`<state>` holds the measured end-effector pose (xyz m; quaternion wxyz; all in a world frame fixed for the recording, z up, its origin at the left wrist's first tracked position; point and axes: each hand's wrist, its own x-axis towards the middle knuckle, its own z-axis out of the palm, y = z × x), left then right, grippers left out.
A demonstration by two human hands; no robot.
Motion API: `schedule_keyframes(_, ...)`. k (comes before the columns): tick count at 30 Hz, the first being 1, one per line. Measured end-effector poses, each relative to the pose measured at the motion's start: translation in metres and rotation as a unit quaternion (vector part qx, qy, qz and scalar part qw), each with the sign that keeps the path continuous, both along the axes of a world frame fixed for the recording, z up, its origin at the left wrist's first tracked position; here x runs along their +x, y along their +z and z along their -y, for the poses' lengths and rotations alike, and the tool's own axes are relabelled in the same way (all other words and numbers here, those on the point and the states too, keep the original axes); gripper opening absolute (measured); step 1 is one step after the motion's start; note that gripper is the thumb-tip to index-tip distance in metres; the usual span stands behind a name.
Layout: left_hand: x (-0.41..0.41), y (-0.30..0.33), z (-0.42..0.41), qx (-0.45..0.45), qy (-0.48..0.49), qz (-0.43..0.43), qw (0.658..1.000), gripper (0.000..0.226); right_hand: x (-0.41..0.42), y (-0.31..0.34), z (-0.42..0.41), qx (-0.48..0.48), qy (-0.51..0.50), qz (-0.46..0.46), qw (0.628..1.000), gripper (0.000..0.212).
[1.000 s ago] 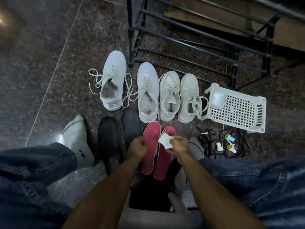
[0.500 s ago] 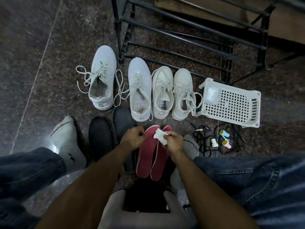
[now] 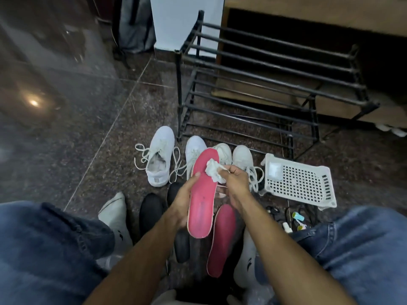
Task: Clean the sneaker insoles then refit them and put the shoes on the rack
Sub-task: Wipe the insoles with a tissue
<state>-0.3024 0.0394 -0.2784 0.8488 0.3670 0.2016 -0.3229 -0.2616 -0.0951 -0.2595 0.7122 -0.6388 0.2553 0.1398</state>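
Observation:
My left hand (image 3: 184, 200) grips a red insole (image 3: 202, 194) from beneath and holds it raised, toe end away from me. My right hand (image 3: 234, 183) pinches a crumpled white wipe (image 3: 213, 170) pressed against the insole's toe part. A second red insole (image 3: 221, 238) lies on the floor under my hands. Two dark insoles (image 3: 150, 211) lie to its left. Several white sneakers stand in a row beyond, the leftmost sneaker (image 3: 159, 158) with loose laces. The black metal shoe rack (image 3: 264, 84) stands behind them.
A white perforated plastic basket (image 3: 299, 181) lies on its side at the right, with small bottles (image 3: 297, 219) and black cords on the floor before it. My socked feet (image 3: 115, 213) and jeans-clad knees flank the work spot. A grey bag leans at the back.
My left hand has lifted one red insole off the floor and the wipe now rests on its toe end. The camera has tilted upward, showing more of the rack.

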Motion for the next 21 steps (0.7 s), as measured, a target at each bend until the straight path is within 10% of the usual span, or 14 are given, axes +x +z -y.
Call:
schedule_keyframes(4,-0.013,0.011,0.001,-0.074,0.009,0.012,0.997,0.068,0.005,0.021,0.005,-0.117,0.057,0.087,0.988,0.019)
schedule_keyframes(7,-0.012,0.018,-0.001,-0.083,0.036,0.023,0.996,0.070,-0.001,0.036,0.012,-0.308,0.085,0.203,0.926,0.017)
schedule_keyframes(15,-0.007,0.036,0.002,-0.136,0.127,0.044,0.981,0.055,-0.046,0.058,0.003,-0.412,0.403,0.339,0.744,0.037)
schedule_keyframes(21,-0.002,0.031,0.000,-0.153,0.146,0.032,0.977,0.054,-0.040,0.056,-0.006,-0.415,0.385,0.325,0.757,0.028)
